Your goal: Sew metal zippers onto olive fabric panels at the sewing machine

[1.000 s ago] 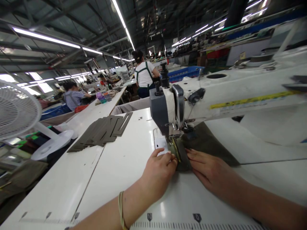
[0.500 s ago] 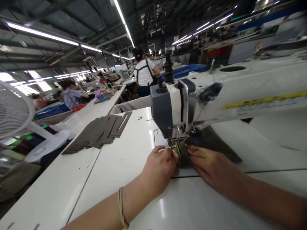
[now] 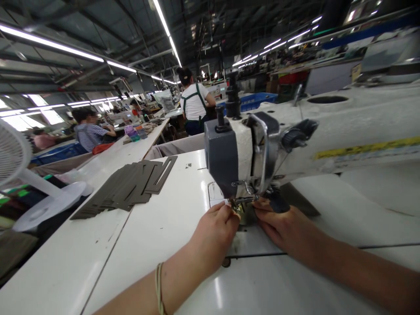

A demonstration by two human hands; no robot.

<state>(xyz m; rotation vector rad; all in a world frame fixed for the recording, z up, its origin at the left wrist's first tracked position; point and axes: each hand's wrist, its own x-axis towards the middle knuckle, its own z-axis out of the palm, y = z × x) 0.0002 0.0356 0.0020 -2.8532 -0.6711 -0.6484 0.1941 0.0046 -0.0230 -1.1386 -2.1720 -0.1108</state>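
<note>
The sewing machine (image 3: 223, 153) stands over the white table, its needle area low between my two hands. My left hand (image 3: 216, 232) is closed, its fingers bent and fingertips at a brass-coloured part (image 3: 239, 209) beside the presser foot; what they pinch is hidden. My right hand (image 3: 282, 225) is closed at the other side of the needle area, fingers pressed together on a dark grey fabric piece (image 3: 300, 200). The machine's black lever covers part of that hand. Most of the piece lies behind the hand, under the machine arm.
Dark grey slotted pieces (image 3: 121, 186) lie fanned out on the table (image 3: 164, 245) at left. A white fan (image 3: 49, 197) stands beyond the left edge. Co-workers sit ahead, one in a white shirt (image 3: 194, 103). A blue crate (image 3: 256, 101) is behind the machine.
The dark fabric between my hands has moved forward under the machine, baring the metal plate in front. Both hands stay close to the needle area. The view has shifted slightly.
</note>
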